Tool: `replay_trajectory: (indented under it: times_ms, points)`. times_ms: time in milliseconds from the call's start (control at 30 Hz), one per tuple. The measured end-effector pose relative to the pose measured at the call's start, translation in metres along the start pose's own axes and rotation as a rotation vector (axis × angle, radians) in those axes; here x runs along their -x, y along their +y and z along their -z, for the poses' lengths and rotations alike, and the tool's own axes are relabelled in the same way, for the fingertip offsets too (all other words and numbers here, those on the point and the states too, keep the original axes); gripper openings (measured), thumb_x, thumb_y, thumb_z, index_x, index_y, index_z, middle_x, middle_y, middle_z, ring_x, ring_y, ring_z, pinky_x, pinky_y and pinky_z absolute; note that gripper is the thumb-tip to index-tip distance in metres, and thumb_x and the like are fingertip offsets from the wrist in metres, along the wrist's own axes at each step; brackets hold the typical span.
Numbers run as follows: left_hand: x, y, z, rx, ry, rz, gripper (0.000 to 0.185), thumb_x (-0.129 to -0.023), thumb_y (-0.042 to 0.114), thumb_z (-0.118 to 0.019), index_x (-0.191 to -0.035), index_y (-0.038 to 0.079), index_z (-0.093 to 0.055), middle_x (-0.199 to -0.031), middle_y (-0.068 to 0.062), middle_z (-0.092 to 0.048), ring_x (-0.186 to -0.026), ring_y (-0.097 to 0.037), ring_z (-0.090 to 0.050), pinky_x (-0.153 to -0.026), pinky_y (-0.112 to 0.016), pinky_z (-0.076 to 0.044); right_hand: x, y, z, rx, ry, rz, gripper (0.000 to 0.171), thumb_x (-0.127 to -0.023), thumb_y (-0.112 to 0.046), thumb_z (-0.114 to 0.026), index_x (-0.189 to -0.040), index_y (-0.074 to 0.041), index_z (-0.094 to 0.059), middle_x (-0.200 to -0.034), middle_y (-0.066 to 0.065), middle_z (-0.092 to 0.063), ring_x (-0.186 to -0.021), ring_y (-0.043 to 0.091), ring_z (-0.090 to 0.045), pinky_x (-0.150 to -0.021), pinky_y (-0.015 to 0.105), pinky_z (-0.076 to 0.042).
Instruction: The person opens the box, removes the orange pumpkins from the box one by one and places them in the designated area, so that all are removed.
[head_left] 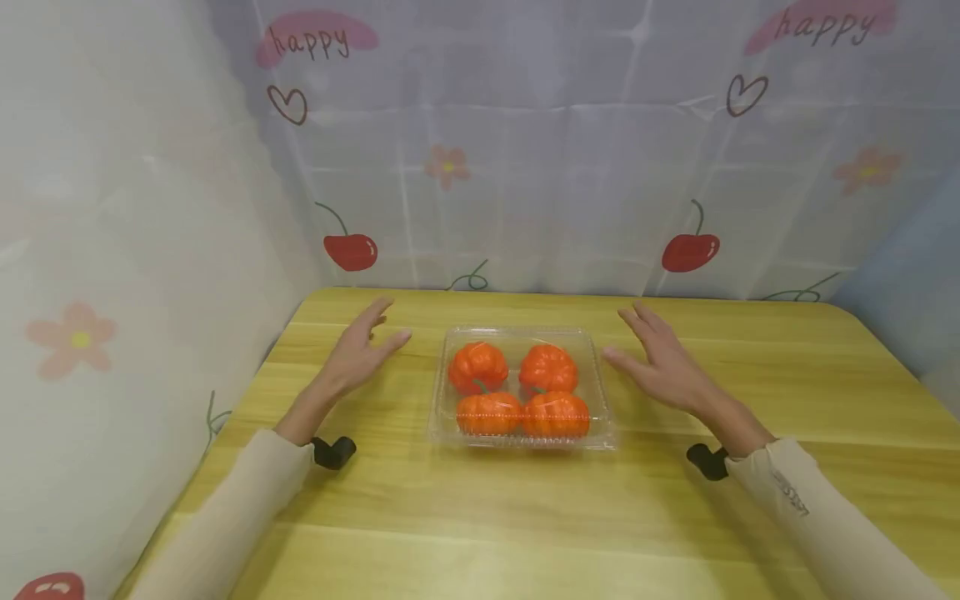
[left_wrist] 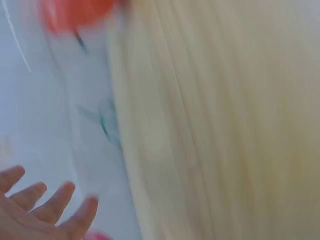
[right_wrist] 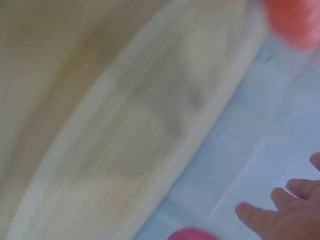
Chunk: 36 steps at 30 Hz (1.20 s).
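Note:
A clear plastic clamshell box (head_left: 514, 335) sits on the wooden table, between the two hands in the head view. Inside it are several small orange pumpkins (head_left: 478, 367) in two rows, some with green stems. To the left of the box, my left hand (head_left: 358, 350) hovers with fingers extended and thumb apart, holding nothing. My right hand (head_left: 663, 360) is held out the same way at the box's right side, its thumb close to the box edge. Spread fingers (left_wrist: 60, 202) appear in the left wrist view, and in the right wrist view fingers (right_wrist: 257, 215) show too.
The table (head_left: 495, 517) has a light wood grain and rounded far corners. Behind it hangs a pale curtain (head_left: 555, 192) printed with cherries, flowers and hearts, and another sheet (head_left: 150, 208) drapes along the left side. Black wrist mounts (head_left: 333, 452) stick out near both cuffs.

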<state>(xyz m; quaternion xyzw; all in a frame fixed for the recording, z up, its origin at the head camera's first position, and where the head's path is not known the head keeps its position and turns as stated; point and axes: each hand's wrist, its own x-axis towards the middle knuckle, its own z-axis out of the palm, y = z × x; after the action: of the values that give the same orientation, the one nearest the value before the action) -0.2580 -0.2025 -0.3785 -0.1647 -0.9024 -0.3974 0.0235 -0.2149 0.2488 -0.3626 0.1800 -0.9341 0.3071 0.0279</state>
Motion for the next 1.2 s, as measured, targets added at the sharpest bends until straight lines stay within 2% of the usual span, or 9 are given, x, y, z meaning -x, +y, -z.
replay_trajectory:
  times_ms: [100,167,267,333,500,667,800,900,1200]
  points:
    - [0.016,0.021,-0.011,0.276,-0.028,-0.020,0.073,-0.098,0.040,-0.059,-0.157,0.015,-0.023,-0.159,-0.014,-0.025,-0.141,-0.036,-0.033,-0.107,-0.060,-0.035,0.009,-0.017,-0.003,-0.156,-0.028,0.003,0.077,-0.099,-0.040,-0.058,-0.157,-0.005,-0.020,-0.162,0.022,-0.010,-0.144,0.046,-0.013,-0.110,0.069,-0.017]
    - [0.026,0.031,-0.020,0.366,-0.084,-0.025,0.077,-0.098,0.040,-0.059,-0.159,0.018,-0.017,-0.162,-0.013,-0.017,-0.143,-0.036,-0.029,-0.105,-0.063,-0.034,0.018,-0.027,-0.006,-0.260,-0.064,-0.014,0.078,-0.098,-0.037,-0.060,-0.158,-0.008,-0.018,-0.162,0.019,-0.011,-0.145,0.046,-0.014,-0.110,0.067,-0.019]
    - [0.041,0.041,-0.031,0.439,-0.179,-0.033,0.091,-0.094,0.043,-0.063,-0.160,0.021,-0.004,-0.165,-0.007,0.001,-0.147,-0.036,-0.018,-0.107,-0.065,-0.030,0.030,-0.037,-0.013,-0.388,-0.110,-0.036,0.081,-0.098,-0.030,-0.062,-0.159,-0.012,-0.013,-0.161,0.021,-0.010,-0.142,0.050,-0.019,-0.108,0.066,-0.026]
    - [0.050,0.046,-0.038,0.463,-0.239,-0.030,0.101,-0.091,0.045,-0.066,-0.159,0.022,0.004,-0.164,-0.006,0.009,-0.148,-0.037,-0.012,-0.108,-0.065,-0.028,0.038,-0.040,-0.018,-0.462,-0.133,-0.050,0.083,-0.097,-0.025,-0.063,-0.159,-0.014,-0.009,-0.161,0.022,-0.007,-0.143,0.050,-0.016,-0.106,0.067,-0.027]
    - [0.066,0.055,-0.051,0.516,-0.345,0.008,0.116,-0.085,0.041,-0.077,-0.158,0.025,0.013,-0.163,-0.006,0.014,-0.148,-0.036,-0.009,-0.110,-0.059,-0.029,0.051,-0.044,-0.030,-0.624,-0.137,-0.060,0.091,-0.095,-0.017,-0.066,-0.160,-0.014,-0.002,-0.164,0.015,0.000,-0.147,0.043,-0.005,-0.108,0.065,-0.024]
    - [0.072,0.057,-0.059,0.509,-0.321,0.054,0.117,-0.083,0.037,-0.080,-0.157,0.033,0.010,-0.164,-0.009,0.004,-0.147,-0.034,-0.013,-0.111,-0.056,-0.029,0.057,-0.046,-0.038,-0.722,-0.127,-0.074,0.098,-0.092,-0.016,-0.070,-0.159,-0.012,0.002,-0.164,0.012,0.001,-0.148,0.039,-0.006,-0.109,0.054,-0.027]
    - [0.073,0.057,-0.062,0.538,-0.282,0.041,0.118,-0.082,0.033,-0.081,-0.158,0.029,0.009,-0.163,-0.014,-0.007,-0.147,-0.032,-0.018,-0.112,-0.052,-0.028,0.058,-0.047,-0.044,-0.745,-0.134,-0.081,0.100,-0.091,-0.016,-0.071,-0.159,-0.014,0.002,-0.164,0.011,0.001,-0.147,0.040,-0.008,-0.108,0.050,-0.030]
    - [0.075,0.057,-0.064,0.557,-0.271,0.019,0.119,-0.082,0.030,-0.082,-0.159,0.023,0.009,-0.163,-0.015,-0.008,-0.146,-0.032,-0.020,-0.112,-0.052,-0.028,0.059,-0.047,-0.046,-0.752,-0.137,-0.083,0.101,-0.090,-0.015,-0.073,-0.160,-0.017,0.000,-0.164,0.009,-0.001,-0.147,0.039,-0.011,-0.107,0.049,-0.032]
    - [0.076,0.053,-0.069,0.599,-0.264,0.003,0.120,-0.081,0.024,-0.083,-0.159,0.026,0.008,-0.161,-0.018,-0.016,-0.145,-0.031,-0.024,-0.109,-0.047,-0.035,0.061,-0.048,-0.052,-0.664,-0.134,-0.110,0.113,-0.084,-0.021,-0.080,-0.160,-0.026,0.003,-0.163,0.017,-0.002,-0.146,0.042,-0.013,-0.111,0.054,-0.024]
